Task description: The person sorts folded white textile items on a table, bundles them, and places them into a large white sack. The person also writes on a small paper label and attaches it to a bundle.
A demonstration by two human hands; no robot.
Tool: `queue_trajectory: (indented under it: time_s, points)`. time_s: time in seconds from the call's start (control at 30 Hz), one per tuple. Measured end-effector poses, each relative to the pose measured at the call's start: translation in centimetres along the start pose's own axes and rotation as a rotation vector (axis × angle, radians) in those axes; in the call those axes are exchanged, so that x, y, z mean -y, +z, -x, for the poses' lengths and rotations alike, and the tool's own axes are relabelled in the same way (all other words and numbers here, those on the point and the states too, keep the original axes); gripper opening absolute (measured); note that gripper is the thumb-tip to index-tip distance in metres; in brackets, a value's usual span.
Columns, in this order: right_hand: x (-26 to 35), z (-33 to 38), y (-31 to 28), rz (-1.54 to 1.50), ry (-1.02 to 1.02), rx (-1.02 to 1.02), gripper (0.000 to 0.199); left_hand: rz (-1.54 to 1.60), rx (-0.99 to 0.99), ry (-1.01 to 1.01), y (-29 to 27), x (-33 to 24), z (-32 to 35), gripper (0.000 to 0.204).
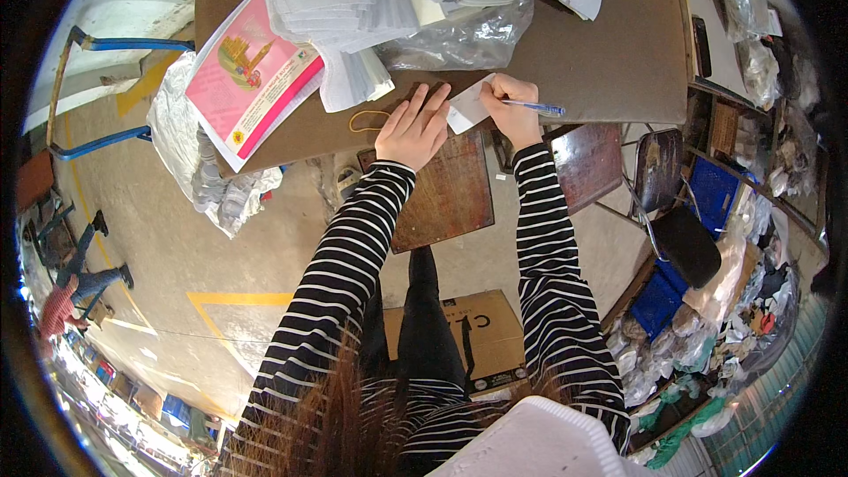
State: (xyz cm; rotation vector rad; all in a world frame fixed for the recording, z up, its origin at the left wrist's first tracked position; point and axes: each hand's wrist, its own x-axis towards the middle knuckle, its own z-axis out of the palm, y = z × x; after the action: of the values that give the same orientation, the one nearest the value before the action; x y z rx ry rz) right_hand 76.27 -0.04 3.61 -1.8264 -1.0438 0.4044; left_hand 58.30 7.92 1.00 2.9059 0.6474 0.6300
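Blue and clear plastic is showing in the pen that our right hand is gripping between bent fingers, its tip being hard to make out among them. White paper is lying by that hand: a small slip at the front edge of the brown surface, partly hidden by our fingers. We are resting our left hand just beside it, palm down, released, fingers straight and slightly parted; whether they are touching the slip, we cannot tell. Black-and-white striped sleeves are covering our arms. Beyond, thin white sheets are forming loose, fanned stacks, cut off at the top, and a wrinkled clear bag is shining below them. A thin yellow loop is curving near our left hand, while a pink booklet is slanting farther left
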Motion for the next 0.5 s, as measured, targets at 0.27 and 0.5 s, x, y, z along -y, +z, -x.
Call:
queue_trajectory:
  time_s: [0.27,0.5]
  points:
    - [-1.0,0.4,-0.4,0.024,0.018,-0.038,0.028,0.003,0.015,-0.001,0.1,-0.4,-0.1,0.025]
    - [-1.8,-0.4,-4.0,-0.623,0.573,-0.455,0.008,0.162,0.218,-0.034,-1.3,-0.1,-1.3,0.045]
